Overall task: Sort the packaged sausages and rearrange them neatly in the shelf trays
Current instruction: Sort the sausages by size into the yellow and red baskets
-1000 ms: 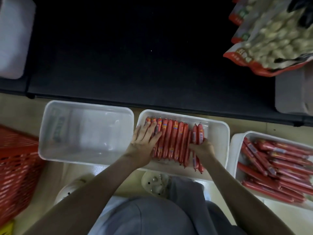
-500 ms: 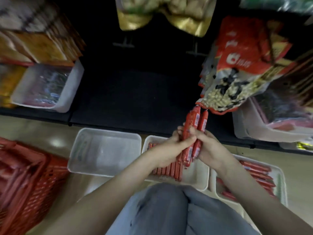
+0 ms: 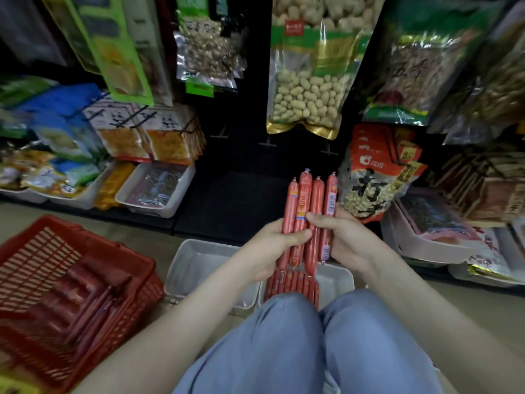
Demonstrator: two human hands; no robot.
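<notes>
Red-cased sausages (image 3: 309,211), four counted, stand upright side by side as one flat bundle at the centre of the frame, raised above the floor in front of the dark lower shelf. Both hands grasp this bundle at its lower half. The left hand (image 3: 270,247) grips from the left of the frame, its thumb laid across the front of the two left sausages. The right hand (image 3: 345,237) grips from the right, its thumb across the front of the two right sausages and its fingers behind. The upper ends project well above both hands; the lower ends hang just below them. One sausage shows a barcode label, another a yellow label.

Directly below the hands, a white tray (image 3: 338,280) sits on the floor holding a row of sausages (image 3: 292,284) laid side by side. Hands and knees hide part of that row, so its count cannot be told. A second white tray (image 3: 196,265) lies just beside it to the left. Floor trays counted: two.

One red plastic basket (image 3: 119,305) stands at lower left of the frame with long red packs inside, too blurred to count. Blue trousers (image 3: 298,351) fill the lower centre. A large peanut bag (image 3: 306,89) hangs at upper centre.
</notes>
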